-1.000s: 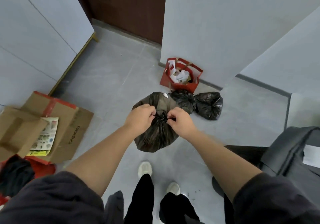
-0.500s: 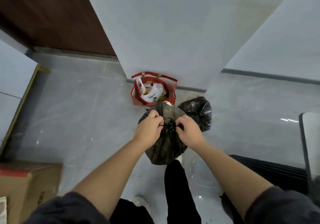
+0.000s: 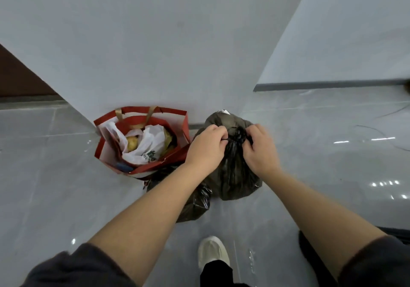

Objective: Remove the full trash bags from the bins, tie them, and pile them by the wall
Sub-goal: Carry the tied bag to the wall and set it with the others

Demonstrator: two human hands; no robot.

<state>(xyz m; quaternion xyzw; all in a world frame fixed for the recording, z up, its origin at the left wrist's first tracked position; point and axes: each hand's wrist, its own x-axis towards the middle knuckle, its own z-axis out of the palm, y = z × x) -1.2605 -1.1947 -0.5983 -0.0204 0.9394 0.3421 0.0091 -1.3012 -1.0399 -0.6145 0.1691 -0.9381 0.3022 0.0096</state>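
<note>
Pinching the knotted neck, both hands [image 3: 235,149] grip the upright trash bag [image 3: 233,176], knot topmost.

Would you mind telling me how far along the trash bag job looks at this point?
Done: one black bag already lies on the floor beside the red paper bag at the wall. In hand: the left hand and right hand grip the gathered neck of a full dark bag, apparently finishing its knot. Left: letting it go onto the pile; no bins are in view, so I cannot tell whether more remain.

The left forearm [image 3: 159,200] covers much of a second black bag [image 3: 195,207], its knot hidden
</note>
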